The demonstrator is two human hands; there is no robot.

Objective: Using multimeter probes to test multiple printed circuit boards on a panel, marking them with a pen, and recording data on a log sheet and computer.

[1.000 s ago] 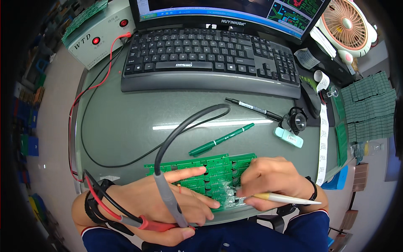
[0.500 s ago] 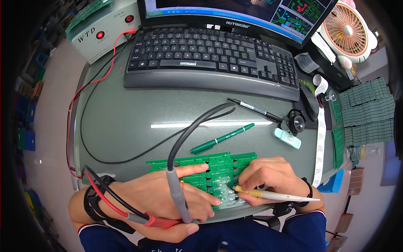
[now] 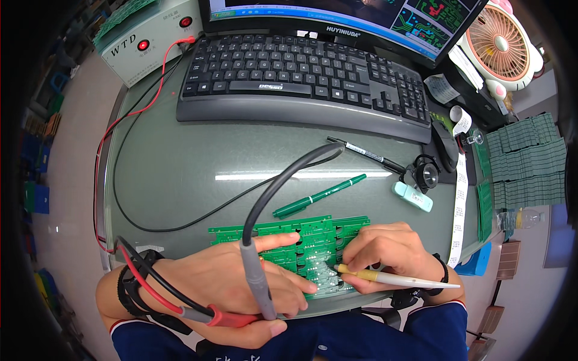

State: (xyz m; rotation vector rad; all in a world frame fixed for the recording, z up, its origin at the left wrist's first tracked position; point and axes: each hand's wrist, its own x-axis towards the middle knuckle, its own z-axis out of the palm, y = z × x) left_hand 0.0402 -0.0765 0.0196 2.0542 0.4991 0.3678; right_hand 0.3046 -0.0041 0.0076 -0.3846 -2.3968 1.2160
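Green circuit boards [image 3: 316,243] lie at the near edge of the desk, between and partly under my hands. My left hand [image 3: 211,280] rests over their left part, fingers pointing right, with fingertips pressed on the board. Held in it are two test probes: a grey-handled probe [image 3: 256,274] with a thick black cable, and a red-handled probe [image 3: 235,317] lying toward the thumb. My right hand [image 3: 388,249] is closed round a slim yellow-and-white pen-shaped tool [image 3: 400,280]. Its dark tip meets the board near the middle; the exact contact is too small to tell.
A green marker [image 3: 319,196], a black pen [image 3: 367,154] and a mint-coloured box [image 3: 412,197] lie beyond the boards. Farther off are a keyboard [image 3: 301,84], monitor [image 3: 337,29] and grey instrument box [image 3: 147,45]. Stacked boards [image 3: 527,162], a paper strip [image 3: 459,204] and a fan [image 3: 498,43] stand right.
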